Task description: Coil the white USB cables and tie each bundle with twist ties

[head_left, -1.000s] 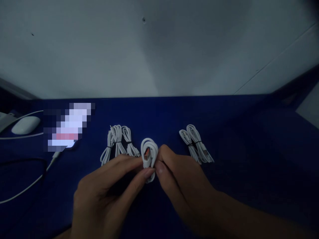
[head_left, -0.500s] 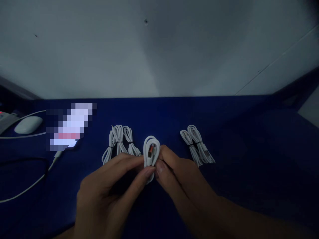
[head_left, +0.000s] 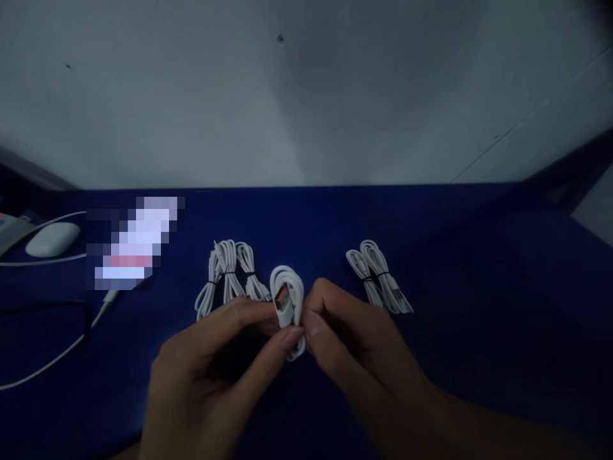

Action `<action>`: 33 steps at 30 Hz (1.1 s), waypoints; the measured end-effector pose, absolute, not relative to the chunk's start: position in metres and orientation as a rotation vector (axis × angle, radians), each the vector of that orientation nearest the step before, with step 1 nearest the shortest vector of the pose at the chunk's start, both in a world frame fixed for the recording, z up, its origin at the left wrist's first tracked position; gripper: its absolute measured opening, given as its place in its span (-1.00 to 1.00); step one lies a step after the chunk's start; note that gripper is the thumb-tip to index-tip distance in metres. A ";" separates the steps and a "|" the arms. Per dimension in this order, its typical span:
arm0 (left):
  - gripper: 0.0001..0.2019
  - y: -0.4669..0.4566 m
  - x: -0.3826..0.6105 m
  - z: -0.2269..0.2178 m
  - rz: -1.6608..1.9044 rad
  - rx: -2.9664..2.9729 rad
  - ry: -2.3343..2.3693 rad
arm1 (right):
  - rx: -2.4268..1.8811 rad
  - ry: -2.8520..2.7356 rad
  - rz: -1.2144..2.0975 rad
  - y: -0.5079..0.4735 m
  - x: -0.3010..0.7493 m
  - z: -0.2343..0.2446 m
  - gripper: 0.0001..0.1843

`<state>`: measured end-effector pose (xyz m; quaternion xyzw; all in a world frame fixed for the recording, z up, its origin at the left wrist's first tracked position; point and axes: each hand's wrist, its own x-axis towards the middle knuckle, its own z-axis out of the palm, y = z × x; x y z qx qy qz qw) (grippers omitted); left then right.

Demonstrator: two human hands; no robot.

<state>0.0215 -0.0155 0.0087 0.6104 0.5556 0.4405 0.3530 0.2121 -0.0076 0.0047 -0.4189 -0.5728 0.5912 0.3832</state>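
Both hands pinch one coiled white cable (head_left: 288, 300) just above the blue table (head_left: 479, 287). My left hand (head_left: 211, 377) grips the coil from the left with thumb and forefinger. My right hand (head_left: 354, 345) grips it from the right, fingers closed. An orange-tipped USB plug (head_left: 280, 298) shows at the front of the coil. Behind and to the left lie tied white cable bundles (head_left: 228, 273). Another pair of tied bundles (head_left: 379, 276) lies behind and to the right.
A white mouse (head_left: 46, 239) sits at the far left, with a white cord (head_left: 52, 358) and a dark cord (head_left: 48, 310) trailing over the table. A blurred bright patch (head_left: 134, 246) lies beside them. A pale wall (head_left: 306, 96) rises behind the table.
The coil has shifted slightly in my fingers and sits a little lower, and my right thumb has moved along it. The bundles on the table have not moved.
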 end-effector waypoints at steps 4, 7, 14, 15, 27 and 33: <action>-0.84 -0.014 0.024 0.010 1.162 1.450 1.426 | -1.089 -1.479 1.463 -0.009 0.213 0.003 -0.67; -0.85 -0.013 0.025 0.009 1.179 1.415 1.422 | -1.126 -1.516 1.407 -0.010 0.214 0.004 -0.71; -0.88 -0.014 0.019 0.005 1.147 1.498 1.477 | -1.174 -1.622 1.350 -0.006 0.214 0.010 -0.71; -0.88 -0.014 0.019 0.005 1.142 1.507 1.481 | -1.180 -1.651 1.326 -0.005 0.213 0.010 -0.70; -0.87 -0.017 0.019 0.003 1.132 1.532 1.527 | -1.224 -1.822 1.129 -0.006 0.208 0.006 -0.70; -0.89 -0.015 0.019 0.004 1.107 1.512 1.519 | -1.244 -1.818 1.160 -0.006 0.209 0.007 -0.69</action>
